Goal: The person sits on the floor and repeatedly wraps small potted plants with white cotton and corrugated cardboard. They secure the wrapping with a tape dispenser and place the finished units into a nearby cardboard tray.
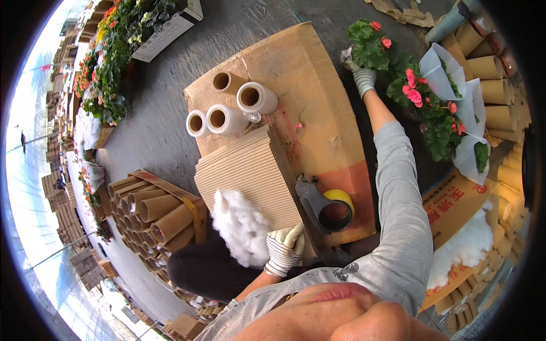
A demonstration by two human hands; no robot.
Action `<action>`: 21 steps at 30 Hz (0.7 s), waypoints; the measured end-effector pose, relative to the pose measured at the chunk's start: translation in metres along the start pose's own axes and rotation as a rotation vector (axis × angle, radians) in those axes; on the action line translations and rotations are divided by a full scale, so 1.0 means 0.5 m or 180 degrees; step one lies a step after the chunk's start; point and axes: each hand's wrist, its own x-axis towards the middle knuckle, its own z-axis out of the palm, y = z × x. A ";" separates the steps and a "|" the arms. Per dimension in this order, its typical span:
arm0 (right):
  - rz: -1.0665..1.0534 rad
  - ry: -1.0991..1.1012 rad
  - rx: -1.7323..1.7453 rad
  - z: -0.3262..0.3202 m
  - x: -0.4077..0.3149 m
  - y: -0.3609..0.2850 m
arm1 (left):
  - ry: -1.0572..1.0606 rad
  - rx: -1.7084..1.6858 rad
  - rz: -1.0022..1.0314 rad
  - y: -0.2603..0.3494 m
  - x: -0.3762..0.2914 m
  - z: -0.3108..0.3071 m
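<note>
My left hand, in a striped work glove, has its fingers curled at the near edge of a stack of corrugated cardboard sheets. A clump of white fibre wadding lies on the stack, right against that hand. Out to the far right, my gloved right hand grips a leafy begonia with pink-red flowers low at its base. Leaves and glove hide its root end. Beside the stack rests a grey tape dispenser with a yellow-edged roll.
Under the stack is a large cardboard box carrying clear film rolls and a cardboard tube. More begonias, some in white sleeves, stand at right. Bundled cardboard tubes lie left; boxed flowers stand beyond.
</note>
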 end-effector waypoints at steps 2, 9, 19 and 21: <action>-0.0255 -0.0063 0.0467 -0.037 -0.041 -0.059 | 0.0107 0.0098 0.0010 0.003 -0.001 0.001; -0.2186 -0.1385 0.0215 -0.382 -0.251 -0.405 | 0.0514 0.0031 0.0156 0.016 0.004 -0.005; -0.0260 -0.3877 0.1470 -0.441 -0.784 -0.470 | -0.0230 -0.4169 0.0155 0.118 -0.055 -0.165; 0.0082 -0.3762 0.1316 -0.408 -0.856 -0.451 | 0.0418 -0.4161 -0.0211 0.130 -0.081 -0.179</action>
